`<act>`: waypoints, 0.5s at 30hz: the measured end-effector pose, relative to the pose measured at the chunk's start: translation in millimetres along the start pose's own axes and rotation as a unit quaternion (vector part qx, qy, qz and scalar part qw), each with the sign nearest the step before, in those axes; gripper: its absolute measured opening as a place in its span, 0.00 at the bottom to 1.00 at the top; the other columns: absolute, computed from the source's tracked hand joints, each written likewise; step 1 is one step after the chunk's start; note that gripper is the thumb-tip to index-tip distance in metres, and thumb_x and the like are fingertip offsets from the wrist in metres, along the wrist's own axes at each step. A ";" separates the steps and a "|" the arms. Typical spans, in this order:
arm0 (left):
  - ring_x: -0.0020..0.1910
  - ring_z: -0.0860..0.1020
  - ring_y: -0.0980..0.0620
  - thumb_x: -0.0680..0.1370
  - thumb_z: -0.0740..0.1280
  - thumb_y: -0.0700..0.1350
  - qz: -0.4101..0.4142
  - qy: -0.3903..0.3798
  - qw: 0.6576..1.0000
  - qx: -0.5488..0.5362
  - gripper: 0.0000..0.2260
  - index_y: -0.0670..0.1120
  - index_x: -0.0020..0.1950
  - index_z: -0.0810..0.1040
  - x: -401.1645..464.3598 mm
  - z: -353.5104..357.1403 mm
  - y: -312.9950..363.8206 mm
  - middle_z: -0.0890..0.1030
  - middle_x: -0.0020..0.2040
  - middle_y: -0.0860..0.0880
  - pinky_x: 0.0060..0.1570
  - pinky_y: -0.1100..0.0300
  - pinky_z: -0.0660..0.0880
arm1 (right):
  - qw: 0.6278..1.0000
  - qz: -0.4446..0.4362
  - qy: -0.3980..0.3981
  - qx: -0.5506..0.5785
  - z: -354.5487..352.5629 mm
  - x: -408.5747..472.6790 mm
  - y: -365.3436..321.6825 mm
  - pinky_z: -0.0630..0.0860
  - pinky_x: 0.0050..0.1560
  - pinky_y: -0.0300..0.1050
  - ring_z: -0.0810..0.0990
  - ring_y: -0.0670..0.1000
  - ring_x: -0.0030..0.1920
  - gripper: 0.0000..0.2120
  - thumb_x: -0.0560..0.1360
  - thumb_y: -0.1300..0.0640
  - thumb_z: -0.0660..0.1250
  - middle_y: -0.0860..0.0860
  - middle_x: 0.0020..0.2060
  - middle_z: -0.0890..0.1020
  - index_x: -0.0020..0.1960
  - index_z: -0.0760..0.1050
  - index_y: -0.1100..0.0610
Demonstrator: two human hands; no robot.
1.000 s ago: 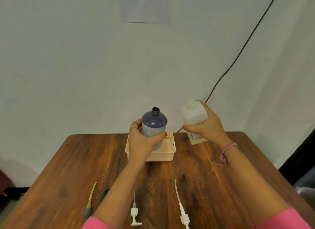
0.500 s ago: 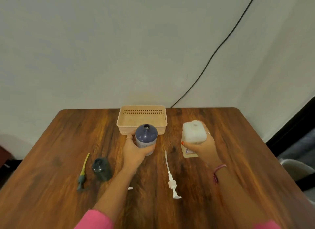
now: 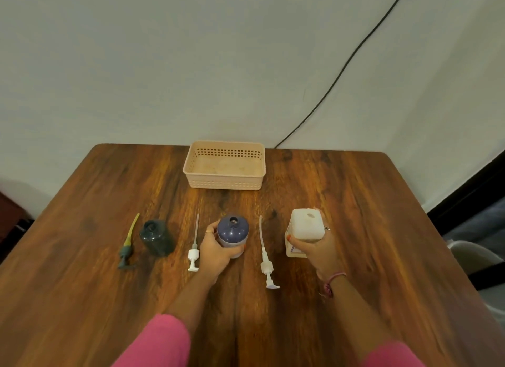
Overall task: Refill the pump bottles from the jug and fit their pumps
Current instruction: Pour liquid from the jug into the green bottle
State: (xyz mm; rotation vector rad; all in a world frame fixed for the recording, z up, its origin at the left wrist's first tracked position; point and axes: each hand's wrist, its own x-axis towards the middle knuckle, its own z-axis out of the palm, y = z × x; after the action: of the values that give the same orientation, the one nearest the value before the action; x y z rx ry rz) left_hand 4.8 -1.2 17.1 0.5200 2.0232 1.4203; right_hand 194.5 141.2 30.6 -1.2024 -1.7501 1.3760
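Observation:
My left hand (image 3: pixel 216 252) grips an open purple bottle (image 3: pixel 232 231) standing on the wooden table (image 3: pixel 355 202). My right hand (image 3: pixel 314 247) grips a white square bottle (image 3: pixel 306 226), also standing upright and open. A dark green bottle (image 3: pixel 157 236) stands open at the left. Three pumps lie flat: a green one (image 3: pixel 127 247) left of the green bottle, a white one (image 3: pixel 194 250) left of my left hand, and another white one (image 3: pixel 266 260) between my hands. No jug is in view.
A beige perforated basket (image 3: pixel 224 185) sits at the table's far edge, nothing inside it. A black cable (image 3: pixel 341 71) runs down the wall behind. A chair (image 3: pixel 472 260) stands off the table's right side.
Both bottles came out from over the basket and down toward me; they now stand on the table in front of it. The view tilted down, bringing the green bottle and pumps into sight.

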 end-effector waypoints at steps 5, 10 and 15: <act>0.56 0.71 0.56 0.65 0.80 0.41 -0.020 0.004 1.000 0.000 0.38 0.48 0.70 0.64 0.2 4.0 -6.5 0.71 0.58 0.56 0.53 0.64 0.72 | 1.000 -0.005 -0.020 0.006 -1.1 -1.7 17.6 0.77 0.38 0.27 0.75 0.48 0.54 0.39 0.64 0.63 0.79 0.42 0.52 0.74 0.68 0.62 0.49; 0.56 0.72 0.56 0.65 0.80 0.41 -0.035 0.005 0.999 -0.004 0.38 0.48 0.69 0.64 0.7 6.2 -12.0 0.72 0.58 0.56 0.48 0.69 0.70 | 0.999 -0.010 -0.036 0.003 -2.5 -2.3 28.7 0.76 0.43 0.27 0.74 0.44 0.56 0.41 0.65 0.61 0.79 0.40 0.55 0.73 0.69 0.60 0.44; 0.57 0.71 0.57 0.65 0.80 0.41 -0.040 -0.001 0.999 0.002 0.39 0.49 0.70 0.63 2.1 6.3 -12.8 0.72 0.60 0.55 0.48 0.70 0.70 | 0.999 -0.002 -0.034 -0.003 -1.7 -1.8 36.5 0.76 0.48 0.29 0.74 0.44 0.59 0.42 0.64 0.59 0.80 0.41 0.56 0.74 0.70 0.61 0.46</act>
State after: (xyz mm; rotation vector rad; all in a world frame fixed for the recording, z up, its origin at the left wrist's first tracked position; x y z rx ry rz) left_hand 7.8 0.1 3.0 0.4365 2.0215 1.3675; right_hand 207.1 142.1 -3.7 -1.1675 -1.8026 1.4252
